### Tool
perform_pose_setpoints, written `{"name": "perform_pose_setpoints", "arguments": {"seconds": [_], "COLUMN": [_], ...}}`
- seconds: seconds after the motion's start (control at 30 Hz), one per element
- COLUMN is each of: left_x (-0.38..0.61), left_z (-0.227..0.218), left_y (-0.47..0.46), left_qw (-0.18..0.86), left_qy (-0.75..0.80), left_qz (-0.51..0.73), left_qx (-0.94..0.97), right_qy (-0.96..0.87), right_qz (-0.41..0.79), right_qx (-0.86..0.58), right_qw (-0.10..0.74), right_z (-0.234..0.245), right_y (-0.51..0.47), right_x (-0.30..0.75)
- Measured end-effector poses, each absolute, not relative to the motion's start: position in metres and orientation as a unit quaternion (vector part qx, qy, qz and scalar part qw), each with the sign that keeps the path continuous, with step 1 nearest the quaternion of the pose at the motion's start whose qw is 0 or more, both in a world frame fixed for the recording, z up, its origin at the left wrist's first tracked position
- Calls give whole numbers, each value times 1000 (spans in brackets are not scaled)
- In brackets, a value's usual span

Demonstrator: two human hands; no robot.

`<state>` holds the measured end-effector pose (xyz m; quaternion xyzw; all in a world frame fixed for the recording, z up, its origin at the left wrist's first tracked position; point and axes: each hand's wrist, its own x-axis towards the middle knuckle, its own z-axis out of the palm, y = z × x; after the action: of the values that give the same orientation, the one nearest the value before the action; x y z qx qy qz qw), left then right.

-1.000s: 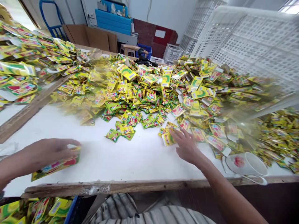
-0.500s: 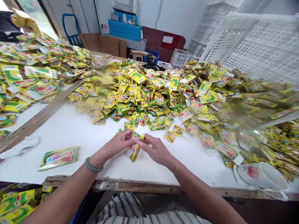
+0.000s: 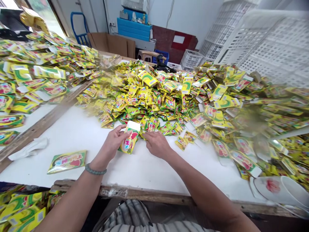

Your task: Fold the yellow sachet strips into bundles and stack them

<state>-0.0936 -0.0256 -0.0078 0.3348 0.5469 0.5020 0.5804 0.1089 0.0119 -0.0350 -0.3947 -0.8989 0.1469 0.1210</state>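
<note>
Small box (image 3: 130,138): above the near part of the white tabletop (image 3: 149,175), in front of the person. Left hand (image 3: 112,143) grips it by its left side, thumb across the printed face. Long axis runs away from the person, far end leaning a little to the right; white end flap (image 3: 134,125) sticks out at that far end.

Right hand (image 3: 157,144): just right of the box, fingers close together, pointing at the box's upper right side. Gap narrow. A scrap of yellow shows at the fingertips; cannot tell whether a packet is pinched there.

Loose packets (image 3: 152,123) lie just beyond the right fingertips, at the near edge of the heap (image 3: 147,96). Flat box (image 3: 67,161) rests well to the left, nearer the left hand.
</note>
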Motion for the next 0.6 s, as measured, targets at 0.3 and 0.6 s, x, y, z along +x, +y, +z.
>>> {"name": "perform_pose_setpoints", "arguments": {"seconds": [0.3,0.6], "left_x": [-91,-68], "left_z": [-30,-23], "left_y": [-27,-34], "left_qw": [531,611], "left_qy": [603,522], "left_qz": [367,358], "left_qx": [469,476], "right_qy": [-495,-443], "right_qz": [592,677], "right_qx": [-450,-377], "right_qw": [449,451], "right_z": [-25,-18], "right_y": [24,20], "right_x": [146,135]}}
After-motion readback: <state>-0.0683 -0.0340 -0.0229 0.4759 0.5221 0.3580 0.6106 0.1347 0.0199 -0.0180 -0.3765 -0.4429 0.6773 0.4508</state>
